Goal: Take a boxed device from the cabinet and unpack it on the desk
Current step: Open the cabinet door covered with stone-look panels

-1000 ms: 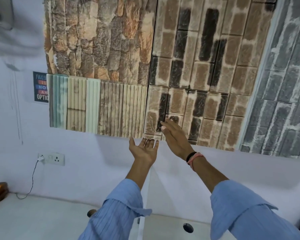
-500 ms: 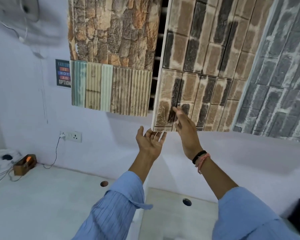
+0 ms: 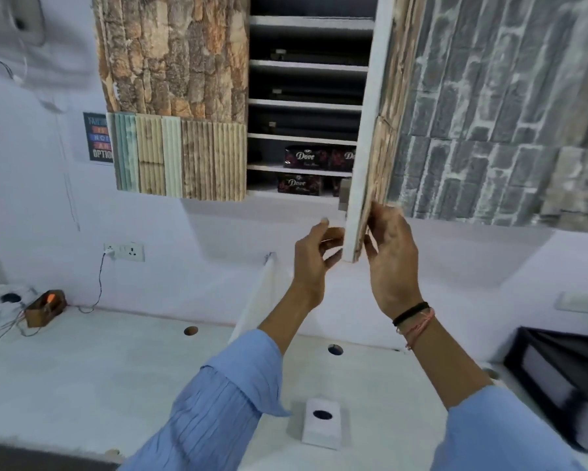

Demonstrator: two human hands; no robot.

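Observation:
The wall cabinet's stone-patterned door (image 3: pixel 365 130) stands swung out, edge-on to me. My right hand (image 3: pixel 389 256) grips its lower corner, fingers on the patterned face. My left hand (image 3: pixel 314 258) hovers just left of the door's white inner face, fingers curled apart and holding nothing. Inside, the upper shelves hold flat dark boxes (image 3: pixel 314 93), one per shelf. The two lowest shelves hold dark Dove boxes (image 3: pixel 305 156). The white desk (image 3: pixel 115 368) lies below.
A small white box (image 3: pixel 321 423) with a dark oval spot sits on the desk near me. A black-framed unit (image 3: pixel 557 368) stands at the right, and a white divider panel (image 3: pixel 262 300) rises behind my left forearm. At the far left are a brown box (image 3: pixel 46 307), cables and a wall socket (image 3: pixel 126 251).
The cabinet door went from nearly closed to wide open, swinging to the right with my right hand on it. The shelves and boxes inside have come into view.

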